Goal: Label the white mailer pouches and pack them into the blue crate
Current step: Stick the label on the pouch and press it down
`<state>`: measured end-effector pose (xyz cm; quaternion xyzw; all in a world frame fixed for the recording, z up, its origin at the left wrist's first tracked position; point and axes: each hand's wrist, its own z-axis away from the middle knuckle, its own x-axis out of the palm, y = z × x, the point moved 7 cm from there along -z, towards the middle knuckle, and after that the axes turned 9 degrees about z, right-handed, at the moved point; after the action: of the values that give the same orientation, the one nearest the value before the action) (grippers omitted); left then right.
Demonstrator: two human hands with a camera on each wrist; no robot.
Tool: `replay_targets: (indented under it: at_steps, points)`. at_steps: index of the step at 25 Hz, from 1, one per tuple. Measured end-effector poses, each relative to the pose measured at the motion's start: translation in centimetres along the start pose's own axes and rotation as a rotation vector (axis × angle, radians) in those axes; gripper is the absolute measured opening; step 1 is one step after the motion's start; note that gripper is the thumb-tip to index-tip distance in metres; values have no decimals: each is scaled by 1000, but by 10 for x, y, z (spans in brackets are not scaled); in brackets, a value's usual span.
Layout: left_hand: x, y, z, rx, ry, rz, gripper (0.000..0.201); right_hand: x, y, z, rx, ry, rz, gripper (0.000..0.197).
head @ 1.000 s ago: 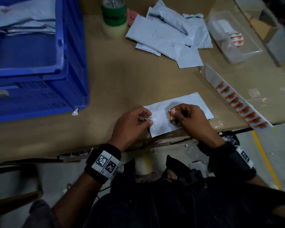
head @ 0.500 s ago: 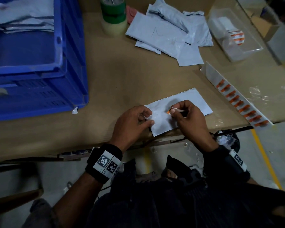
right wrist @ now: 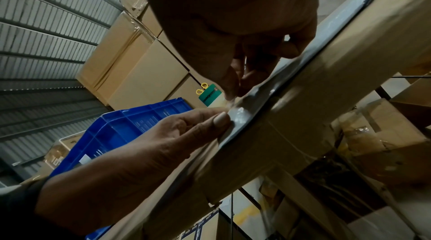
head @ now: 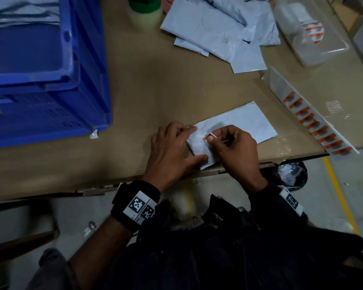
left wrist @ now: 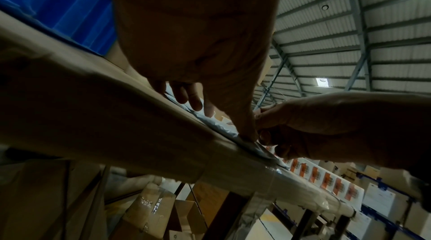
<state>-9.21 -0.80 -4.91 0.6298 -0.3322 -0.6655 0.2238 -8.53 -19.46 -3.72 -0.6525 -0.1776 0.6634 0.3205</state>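
Where the view begins at far left, the blue crate (head: 50,84) stands on the cardboard-covered surface (head: 134,97), with white pouches (head: 23,13) lying in its far corner. Behind and right of the crate, a green tape roll (head: 145,5) sits on a clear one. Near the front edge of the surface, the left hand (head: 172,149) lies flat, its fingers (head: 189,129) straight and its thumb pressing the left end of a white mailer pouch (head: 245,120). Just right of it, the right hand (head: 235,147) rests on the same pouch, its fingers curled, pinching a small orange-and-white label (head: 210,136) whose one end touches the pouch while the other is lifted. Further back, a loose pile of pouches (head: 218,32) lies on the surface. At right, a label strip (head: 314,122) with orange stickers runs along the surface, and a clear plastic box (head: 314,34) holding more labels stands behind it
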Motion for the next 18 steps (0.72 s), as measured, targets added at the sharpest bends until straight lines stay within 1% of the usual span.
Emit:
replay_targets:
  at_steps: [3,8,13,18]
  points:
    - [3,-3,1,-2,5,-52,76,1,-1,3,5,15,-2,13]
    - [5,-5,1,-19,-2,-46,75,5,-2,5,17,37,23,15]
    - [5,-7,1,-30,-14,-38,76,5,-9,10,-18,51,89,16]
    - [5,-2,3,0,-26,-26,76,1,-13,10,-48,85,147,20]
